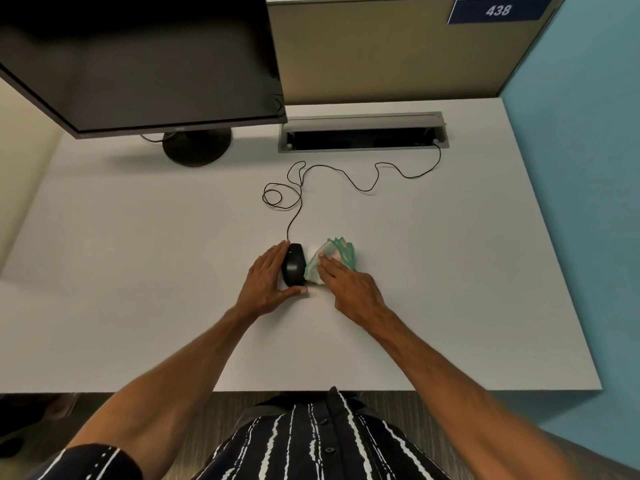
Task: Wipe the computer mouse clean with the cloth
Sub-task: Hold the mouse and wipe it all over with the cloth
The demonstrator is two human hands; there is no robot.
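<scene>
We see a black wired computer mouse (293,265) sitting near the middle of the white desk (138,271), with our left hand (266,285) cupped around its left side, fingers along the edge and thumb curled at its near end, so it is gripped. Just beside it on the right lies a crumpled white cloth with green trim (334,258), touching the mouse, and our right hand (349,285) lies flat on it with fingers extended, pressing down, not pinching. The thin black cable (346,176) runs from the mouse in loops to the grey cable slot (363,133), right of the black monitor (138,64).
</scene>
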